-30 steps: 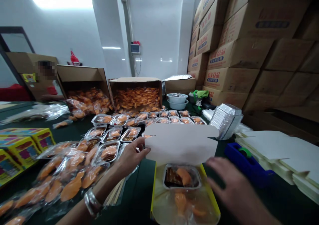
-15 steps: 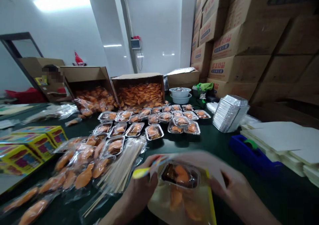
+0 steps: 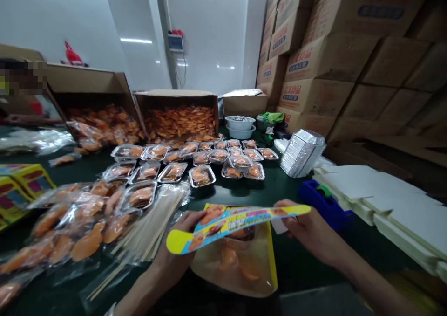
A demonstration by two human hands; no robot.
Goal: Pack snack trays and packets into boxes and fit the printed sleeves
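Observation:
In front of me stands a printed carton (image 3: pixel 274 260) with a yellow edge and a see-through front. Orange pieces (image 3: pixel 228 258) show through that front, and behind the flap part of a foil tray (image 3: pixel 240 234) is visible. The carton's colourful yellow-and-blue flap (image 3: pixel 226 227) arches across its top. My left hand (image 3: pixel 178 237) is closed around the carton's left side, its fingertips behind the flap. At the other end, my right hand (image 3: pixel 302 225) pinches the flap, near a small white tab (image 3: pixel 278 226).
Wooden sticks (image 3: pixel 157 223) and wrapped orange pieces (image 3: pixel 89 241) lie left. Several filled foil trays (image 3: pixel 201 176) stand ahead, before open cardboard boxes (image 3: pixel 176 93). To the right are stacked foil trays (image 3: pixel 303 153), a blue tape dispenser (image 3: pixel 326 209) and white cards (image 3: pixel 377 190).
The flap has come down over the top of the carton, its printed face now showing and hiding most of the foil tray. My view has turned slightly to the right.

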